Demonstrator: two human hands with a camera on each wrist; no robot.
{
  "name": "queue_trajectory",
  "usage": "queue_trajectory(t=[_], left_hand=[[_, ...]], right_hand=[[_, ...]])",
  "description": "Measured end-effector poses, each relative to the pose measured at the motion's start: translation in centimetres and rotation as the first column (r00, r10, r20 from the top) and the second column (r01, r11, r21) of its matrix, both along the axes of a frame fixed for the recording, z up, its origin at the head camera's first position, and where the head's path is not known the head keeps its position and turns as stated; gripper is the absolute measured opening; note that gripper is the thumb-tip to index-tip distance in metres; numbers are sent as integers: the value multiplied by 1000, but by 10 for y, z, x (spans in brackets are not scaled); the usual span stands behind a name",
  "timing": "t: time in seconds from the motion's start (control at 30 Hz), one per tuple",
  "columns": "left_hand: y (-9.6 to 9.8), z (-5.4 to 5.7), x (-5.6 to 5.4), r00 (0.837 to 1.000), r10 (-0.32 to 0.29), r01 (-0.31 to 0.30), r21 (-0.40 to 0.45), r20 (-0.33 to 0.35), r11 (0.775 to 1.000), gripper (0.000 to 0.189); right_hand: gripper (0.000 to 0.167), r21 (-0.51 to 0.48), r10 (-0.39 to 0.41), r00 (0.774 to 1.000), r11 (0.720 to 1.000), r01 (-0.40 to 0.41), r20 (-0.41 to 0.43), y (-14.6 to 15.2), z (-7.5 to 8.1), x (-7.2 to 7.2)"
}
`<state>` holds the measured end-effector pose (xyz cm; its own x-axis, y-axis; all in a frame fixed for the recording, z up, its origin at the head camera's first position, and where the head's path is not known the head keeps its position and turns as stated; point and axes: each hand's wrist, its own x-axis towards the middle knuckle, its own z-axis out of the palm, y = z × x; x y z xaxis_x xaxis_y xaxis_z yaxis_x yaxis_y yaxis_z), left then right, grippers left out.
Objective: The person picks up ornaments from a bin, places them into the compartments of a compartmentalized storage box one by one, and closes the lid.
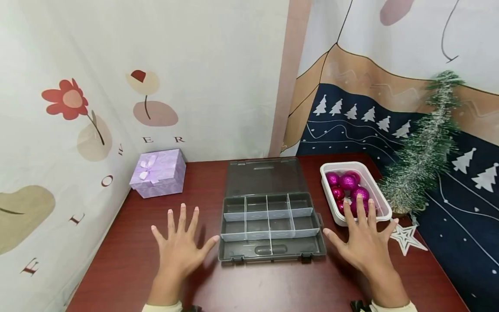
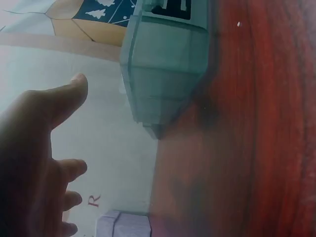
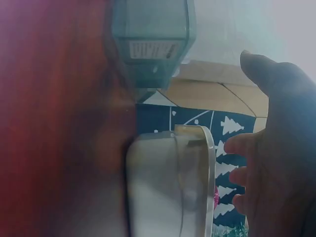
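My left hand hovers with spread fingers left of a dark translucent compartment box, its thumb tip near the box's side. The box lies with its lid folded back, and light dividers part its inside; I see nothing in the compartments. On the other side my right hand, also with fingers spread, holds nothing. Its fingertips overlap a white plastic tub in the head view, though the right wrist view shows them apart from the tub wall. Shiny magenta and red baubles fill the tub, partly hidden by the fingers.
A lilac gift box with a bow stands at the back left. To the right are a small frosted artificial tree and a white star ornament, beside the tub. Printed curtains enclose the brown table.
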<state>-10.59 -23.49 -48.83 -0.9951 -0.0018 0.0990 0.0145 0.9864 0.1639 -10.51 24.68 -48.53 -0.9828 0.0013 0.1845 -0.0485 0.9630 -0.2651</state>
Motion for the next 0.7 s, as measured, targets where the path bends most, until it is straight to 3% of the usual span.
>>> queue_trajectory(t=[0.27, 0.4, 0.47, 0.63, 0.7], left_hand=[[-3, -15, -19, 994, -108, 109, 95, -22, 989, 106], [-5, -28, -23, 981, -179, 189, 206, -70, 960, 102], [-6, -36, -26, 967, -222, 249, 297, -123, 922, 100], [-7, -56, -34, 920, -304, 391, 526, -248, 755, 97], [-8, -61, -35, 912, -314, 410, 573, -264, 709, 97]], right_hand=[[100, -28, 12, 997, 1000, -14, -82, 19, 10, -31], [90, -66, 4, 990, 998, -14, -144, 31, 8, -46], [84, -86, -13, 980, 996, -4, -198, 35, 4, -49], [73, -137, -73, 955, 990, 35, -287, 40, -4, -52], [72, -145, -90, 955, 988, 50, -284, 41, -6, -52]])
